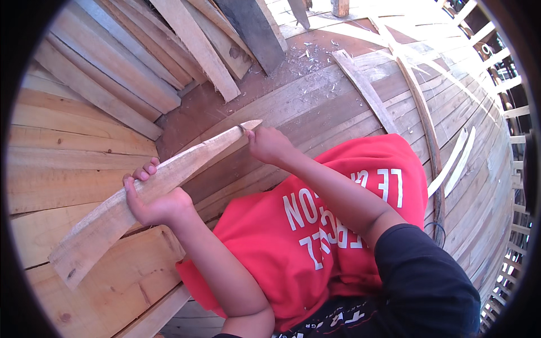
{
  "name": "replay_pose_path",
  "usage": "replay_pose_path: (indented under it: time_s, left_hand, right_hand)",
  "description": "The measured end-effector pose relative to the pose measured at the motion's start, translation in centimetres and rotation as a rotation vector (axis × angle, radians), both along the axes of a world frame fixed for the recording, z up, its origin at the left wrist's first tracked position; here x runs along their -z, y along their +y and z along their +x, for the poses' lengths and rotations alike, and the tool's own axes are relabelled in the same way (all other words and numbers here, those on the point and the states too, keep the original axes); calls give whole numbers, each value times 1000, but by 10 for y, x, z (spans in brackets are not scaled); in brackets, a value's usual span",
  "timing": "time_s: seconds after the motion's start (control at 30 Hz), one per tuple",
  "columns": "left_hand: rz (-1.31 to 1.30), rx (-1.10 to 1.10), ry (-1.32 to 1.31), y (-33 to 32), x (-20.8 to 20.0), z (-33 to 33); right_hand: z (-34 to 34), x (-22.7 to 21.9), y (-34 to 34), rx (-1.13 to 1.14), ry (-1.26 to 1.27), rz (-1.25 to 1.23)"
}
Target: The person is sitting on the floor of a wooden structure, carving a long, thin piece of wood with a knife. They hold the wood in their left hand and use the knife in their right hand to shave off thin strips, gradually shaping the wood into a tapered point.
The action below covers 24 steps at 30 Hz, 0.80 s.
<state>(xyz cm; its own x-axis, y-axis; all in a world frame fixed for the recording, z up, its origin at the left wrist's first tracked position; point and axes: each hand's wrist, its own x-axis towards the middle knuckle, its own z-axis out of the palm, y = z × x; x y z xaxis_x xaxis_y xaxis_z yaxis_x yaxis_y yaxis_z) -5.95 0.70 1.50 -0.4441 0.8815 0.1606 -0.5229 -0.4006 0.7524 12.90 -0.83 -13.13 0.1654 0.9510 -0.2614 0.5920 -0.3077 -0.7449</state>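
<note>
A long, curved wooden board (174,169) slants across in front of me, broad at its near left end and narrowing to a point at the far right. My left hand (158,200) grips it near the middle, thumb and fingers on opposite edges. Close to the pointed tip is my right hand (269,145), its fingers closed. A small dark thing (243,128) shows on the board at those fingertips; its kind is too small to make out. Red cloth (265,219) with white lettering covers my lap beneath both forearms.
Several planks (112,62) lean together at the upper left, above a pale plank surface (73,169). Wood shavings (307,54) lie scattered on the plank floor (293,107). Long strips, including a curved wooden strip (420,101) and pale slivers (459,155), lie to the right.
</note>
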Motion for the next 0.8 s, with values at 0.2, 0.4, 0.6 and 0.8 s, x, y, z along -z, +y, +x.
replay_pose_path:
  time_s: [0.2, 0.4, 0.6, 0.8]
  left_hand:
    - [59, 88, 80, -5, -2, 7]
    - [202, 268, 200, -10, 2, 8]
    - [231, 361, 169, -5, 14, -8]
    - [335, 385, 252, -11, 10, 5]
  right_hand:
    - [18, 16, 3, 90, 25, -143]
    - [27, -2, 7, 22, 29, -173]
    - [21, -10, 3, 74, -4, -192]
    - [30, 4, 4, 77, -1, -198]
